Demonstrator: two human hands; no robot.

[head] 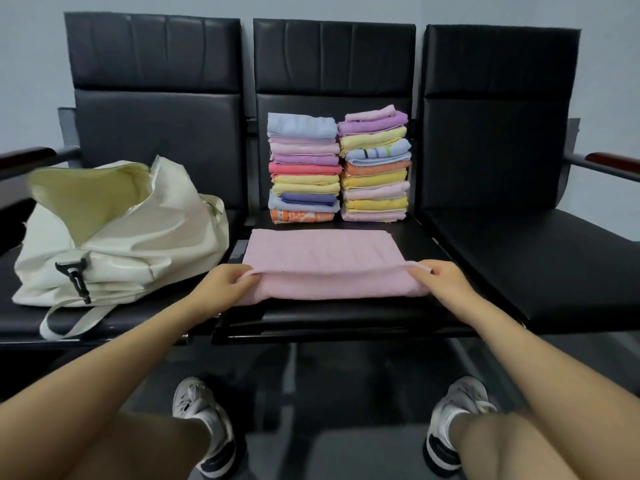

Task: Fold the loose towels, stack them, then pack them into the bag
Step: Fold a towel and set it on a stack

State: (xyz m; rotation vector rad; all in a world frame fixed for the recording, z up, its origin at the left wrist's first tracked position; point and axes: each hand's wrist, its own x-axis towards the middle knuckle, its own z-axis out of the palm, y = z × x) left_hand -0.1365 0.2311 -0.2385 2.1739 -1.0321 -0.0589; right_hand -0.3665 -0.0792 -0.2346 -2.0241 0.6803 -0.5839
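Observation:
A pink towel [322, 252] lies spread on the middle seat, its near edge lifted into a fold. My left hand [225, 280] pinches that edge at the left corner. My right hand [438, 275] pinches it at the right corner. Behind the towel stand two stacks of folded towels, the left stack [304, 168] topped by a light blue one and the right stack [375, 164] topped by a pink one. A cream bag [114, 237] lies on the left seat with its zipped mouth wide open.
A row of three black padded seats [540, 251] fills the view, with armrests at both ends. The bag's strap [65, 320] hangs over the left seat's front edge. My knees and shoes are below on a dark floor.

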